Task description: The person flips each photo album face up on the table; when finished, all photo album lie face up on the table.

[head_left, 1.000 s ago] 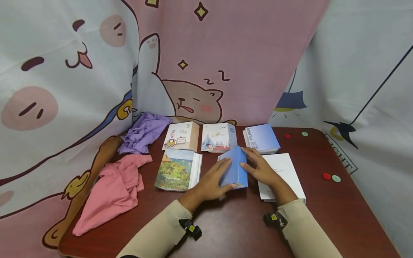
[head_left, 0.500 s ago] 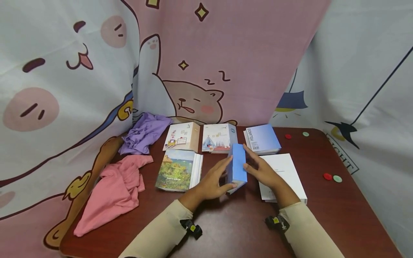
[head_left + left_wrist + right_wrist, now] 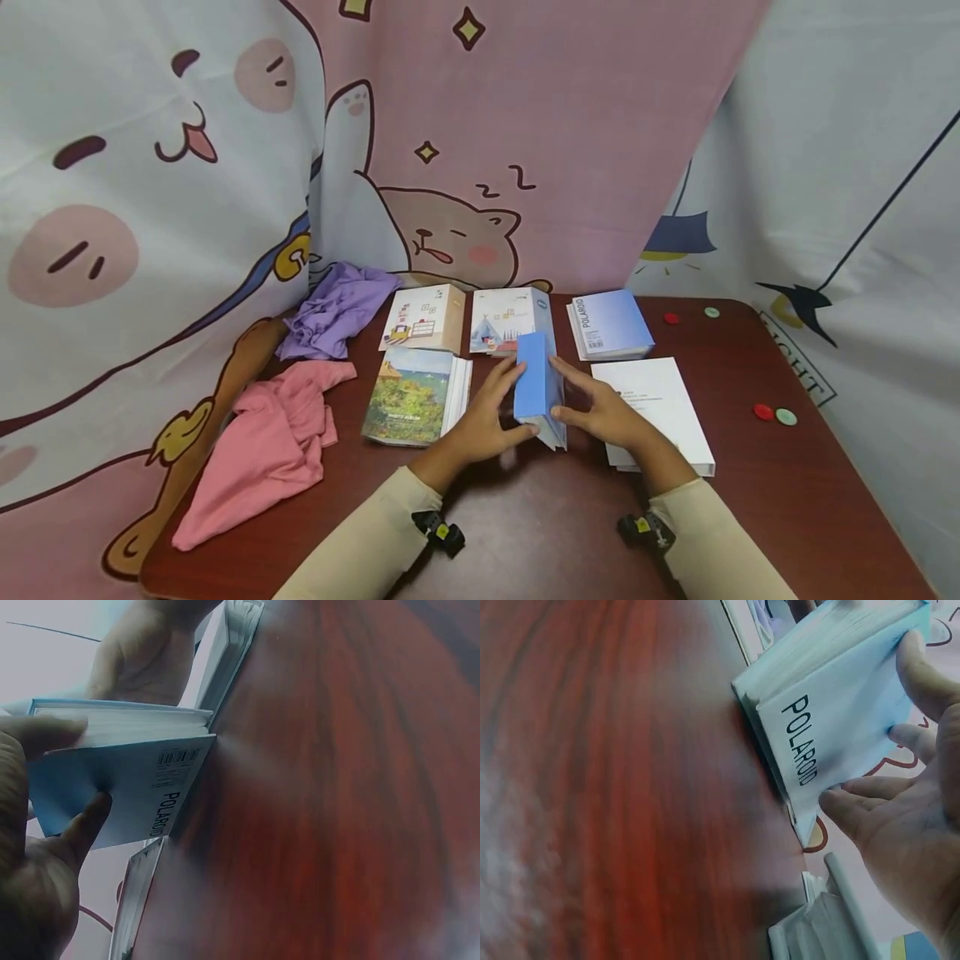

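A blue photo album point(image 3: 532, 375) marked POLAROID stands with its spine up and its lower edges on or close to the table. My left hand point(image 3: 477, 421) holds it from the left: the thumb point(image 3: 56, 733) lies across the page ends and a fingertip presses the cover with the barcode. From the other side my right hand point(image 3: 604, 410) touches the opposite cover with its fingertips and thumb. In the right wrist view the right fingers point(image 3: 847, 814) are fairly straight against that cover. The far edge of the album is hidden.
Several albums lie around: a landscape-cover one point(image 3: 408, 396), two illustrated ones point(image 3: 420, 317) behind, another blue one point(image 3: 617, 322) and a white one point(image 3: 660, 408) at right. Pink cloth point(image 3: 270, 442) and purple cloth point(image 3: 337, 308) lie left; red and green discs point(image 3: 763, 412) lie right.
The blue album has tilted from leaning with a cover visible to standing spine up, and shifted slightly left. Both hands have followed it; the right hand now sits against the right-hand cover.
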`<state>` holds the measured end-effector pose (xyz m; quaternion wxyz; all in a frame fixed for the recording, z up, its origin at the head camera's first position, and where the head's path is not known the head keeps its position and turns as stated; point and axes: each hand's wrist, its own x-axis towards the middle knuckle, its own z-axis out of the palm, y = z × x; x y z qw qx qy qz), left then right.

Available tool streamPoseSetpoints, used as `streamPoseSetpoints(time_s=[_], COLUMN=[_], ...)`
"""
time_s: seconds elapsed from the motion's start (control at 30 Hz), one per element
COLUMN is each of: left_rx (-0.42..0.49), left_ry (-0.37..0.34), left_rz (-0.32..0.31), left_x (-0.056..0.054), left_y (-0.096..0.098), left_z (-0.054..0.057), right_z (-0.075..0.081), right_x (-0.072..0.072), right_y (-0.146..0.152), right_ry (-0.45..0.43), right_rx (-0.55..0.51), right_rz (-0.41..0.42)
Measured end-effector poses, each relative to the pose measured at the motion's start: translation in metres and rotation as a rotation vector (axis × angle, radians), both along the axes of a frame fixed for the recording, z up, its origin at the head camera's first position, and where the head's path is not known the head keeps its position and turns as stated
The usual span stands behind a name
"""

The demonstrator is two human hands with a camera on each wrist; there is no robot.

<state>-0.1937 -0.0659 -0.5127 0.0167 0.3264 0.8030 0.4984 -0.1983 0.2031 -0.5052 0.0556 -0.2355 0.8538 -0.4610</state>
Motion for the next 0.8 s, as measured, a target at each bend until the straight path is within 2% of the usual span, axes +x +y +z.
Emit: streamPoseSetpoints(time_s=[0.1,0.23,0.33,0.6,0.7,0.8], left_rx=[-0.004,-0.024,-0.021,0.021,-0.01,-0.052], left_ry=[-0.007,0.013,0.002,-0.078,-0.086,-0.065], left_rz=[0.023,0.084,0.098,0.037,0.03,0.035], left_x=[0.001,0.002,0.003,0.004,0.004,0.004], left_y=[-0.004,-0.008,-0.011,-0.018,-0.019,-0.018], left_z=[0.001,0.003,0.003,0.001,-0.001,-0.003], right_z=[0.0,-0.001,-0.001,-0.003,-0.005,-0.009], right_x=[0.003,0.005,0.006,0.008,0.008,0.008], right_y=[-0.004,-0.01,-0.012,-0.015,-0.017,-0.02], right_ry=[0.025,0.07,0.071,0.013,0.01,0.025], right_rx=[0.052,0.097,0.123,0.214,0.228,0.234], right_rz=[-0.011,-0.01,-0.024,-0.119,-0.123,-0.128])
